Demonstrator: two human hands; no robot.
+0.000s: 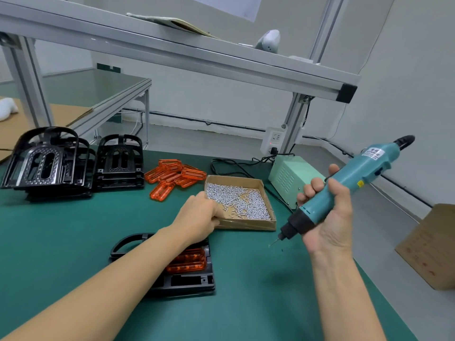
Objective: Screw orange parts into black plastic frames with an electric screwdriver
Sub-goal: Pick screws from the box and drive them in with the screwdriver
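the green work table filled the lower part of the view, under a grey aluminium shelf frame. at the far left of the table stood two stacks of black plastic frames, one large stack and one smaller stack just beside it. one more black plastic frame lay flat near the front of the table, and the left forearm crossed over it and hid a big part of it. an orange translucent part sat inside this frame. a shallow brown cardboard box lay behind it, a little to the right, and it was full of small silver screws. a pale green power supply box stood to the right of the cardboard box, near the table edge, with black cables behind it. a loose pile of orange translucent parts lay between the frame stacks and the cardboard box.

the right hand gripped the teal electric screwdriver with the fingers curled around its body. the tool was in the air, tilted, with the bit pointing down to the left, above the table and touching nothing. the left hand reached to the near left corner of the cardboard box, with the fingers bent down at the box edge. the fingertips were hidden, so it was not possible to tell if they held a screw.
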